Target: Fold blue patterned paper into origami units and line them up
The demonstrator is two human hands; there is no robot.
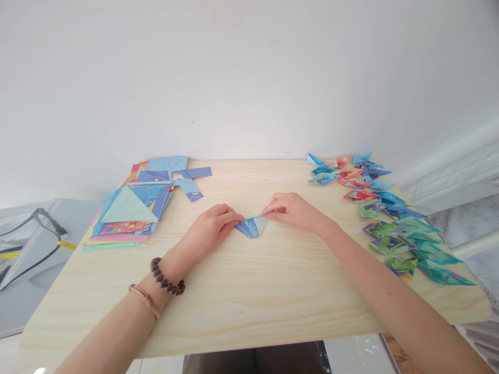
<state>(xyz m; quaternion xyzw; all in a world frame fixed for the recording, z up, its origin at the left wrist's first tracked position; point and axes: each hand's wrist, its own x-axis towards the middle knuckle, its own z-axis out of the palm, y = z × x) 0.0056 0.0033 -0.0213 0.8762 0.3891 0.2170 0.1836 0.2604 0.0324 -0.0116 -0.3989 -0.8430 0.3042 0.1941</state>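
A small blue patterned paper piece (252, 227), folded into a downward-pointing triangle, lies on the middle of the light wooden table (249, 301). My left hand (212, 228) presses its fingertips on the piece's left corner, fingers curled together. My right hand (290, 209) pinches the piece's upper right corner. A dark bead bracelet (166, 278) and a thin pink band (146, 300) sit on my left wrist.
A stack of coloured paper sheets (130, 213) lies at the table's back left, with loose blue pieces (187, 179) beside it. Several folded paper shapes (390, 218) line the right edge. Cables (42, 228) lie on a grey surface to the left. A white wall stands behind.
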